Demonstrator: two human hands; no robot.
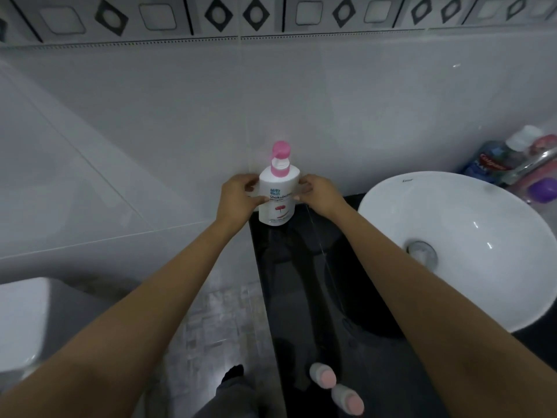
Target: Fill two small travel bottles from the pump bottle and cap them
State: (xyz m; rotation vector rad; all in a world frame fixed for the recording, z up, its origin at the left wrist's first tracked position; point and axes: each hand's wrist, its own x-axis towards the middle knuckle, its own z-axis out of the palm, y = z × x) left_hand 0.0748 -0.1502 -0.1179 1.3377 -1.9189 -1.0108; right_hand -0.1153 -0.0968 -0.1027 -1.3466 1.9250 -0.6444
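The white pump bottle point(276, 194) with its pink pump head stands upright at the far end of the dark worktop point(304, 282), close against the pale tiled wall point(180, 116), and everything else can be placed from it. The left hand point(238, 197) grips the bottle's left side, fingers curled round the shoulder and thumb across the label. The right hand point(316, 193) clasps its right side at the same height, so both hands grasp the bottle between them. To the right of the pump bottle, well apart, sits a round white basin point(458, 245) with a metal drain at its bottom. Beyond the basin, farther right still, a blurred cluster of toiletries point(512, 164) rests in the corner; one carries red lettering, the rest are too blurred to identify. Far nearer the person than the pump bottle, at the near end of the same worktop, two small travel bottles point(334, 387) with pink caps stand just beside each other. To the left of the pump bottle and lower down, a patterned floor point(217, 321) shows, with part of a white fixture point(21, 321) at the left edge.
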